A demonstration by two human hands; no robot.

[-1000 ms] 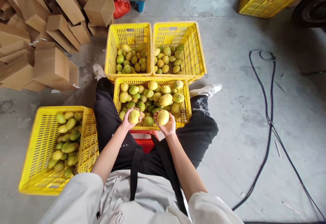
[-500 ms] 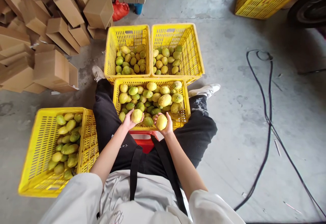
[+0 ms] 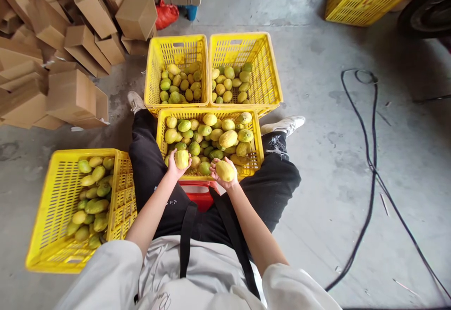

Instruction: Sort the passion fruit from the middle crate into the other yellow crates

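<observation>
My left hand (image 3: pixel 179 166) grasps one yellow fruit (image 3: pixel 182 159), my right hand (image 3: pixel 224 174) a second fruit (image 3: pixel 224 171), both over the near edge of the middle crate (image 3: pixel 259 137). Grey floor (image 3: pixel 317 169) spreads rightward to a cable (image 3: pixel 369 206). The hands are farther apart than before. Beyond are two far crates (image 3: pixel 266 61); leftward, one side crate (image 3: pixel 52 206).

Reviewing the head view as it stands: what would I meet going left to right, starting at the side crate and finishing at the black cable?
Side crate → left hand holding a fruit → right hand holding a second fruit → right shoe → black cable
</observation>
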